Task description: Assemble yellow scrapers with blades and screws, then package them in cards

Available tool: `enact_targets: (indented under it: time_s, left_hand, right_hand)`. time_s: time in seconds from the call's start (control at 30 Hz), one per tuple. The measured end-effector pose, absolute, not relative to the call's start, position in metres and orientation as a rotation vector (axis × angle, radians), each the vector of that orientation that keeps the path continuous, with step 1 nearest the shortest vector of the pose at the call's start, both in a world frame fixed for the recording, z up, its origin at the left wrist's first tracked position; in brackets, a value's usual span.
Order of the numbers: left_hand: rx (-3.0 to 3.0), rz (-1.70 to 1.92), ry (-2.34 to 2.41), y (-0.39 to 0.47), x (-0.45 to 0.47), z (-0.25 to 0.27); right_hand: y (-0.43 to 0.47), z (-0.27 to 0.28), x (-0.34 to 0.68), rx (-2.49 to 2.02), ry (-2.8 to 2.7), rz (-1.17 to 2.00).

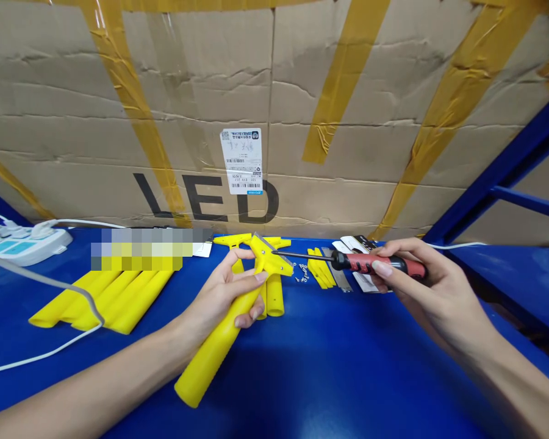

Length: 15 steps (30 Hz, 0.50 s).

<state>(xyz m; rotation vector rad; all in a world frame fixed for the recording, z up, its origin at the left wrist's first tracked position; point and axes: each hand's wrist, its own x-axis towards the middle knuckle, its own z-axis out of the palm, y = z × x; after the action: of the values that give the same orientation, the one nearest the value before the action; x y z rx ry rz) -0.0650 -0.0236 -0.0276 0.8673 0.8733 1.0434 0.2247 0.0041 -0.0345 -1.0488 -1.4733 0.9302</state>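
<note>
My left hand (217, 289) is wrapped round the handle of a yellow scraper (210, 360), tilted with its head up and to the right. A metal blade edge and two screws show on the head. My right hand (439, 299) grips a red and black screwdriver (388, 265), held nearly level. Its tip is at the scraper head, by the blade; whether it touches a screw I cannot tell. Behind the head lie more yellow scrapers (275, 299). Between the hands are small loose screws (304, 273), yellow clamp pieces (320, 268) and grey metal blades (342, 279).
On the left, several yellow scrapers (123, 299) lie in a row, their far ends blurred out. A white cable (41, 360) crosses near a power strip (32, 241). Black-and-white packets (363, 268) lie at right. A large cardboard box (201, 79) stands behind the blue table (320, 378).
</note>
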Motion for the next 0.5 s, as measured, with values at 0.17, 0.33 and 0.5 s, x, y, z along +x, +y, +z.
enact_targets:
  time_s: [0.17, 0.33, 0.5]
  left_hand:
    - [0.864, 1.035, 0.863, -0.0264, -0.0626, -0.0273]
    - [0.864, 1.026, 0.87, -0.029, -0.0607, -0.0249]
    - [0.879, 1.034, 0.897, -0.0291, -0.0607, -0.0276]
  right_hand:
    - [0.0022, -0.0367, 0.2264, -1.086, -1.507, 0.909]
    - [0.0026, -0.0355, 0.2241, -1.1, -1.512, 0.891]
    - [-0.001, -0.0287, 0.2209, -1.16, -1.588, 0.696]
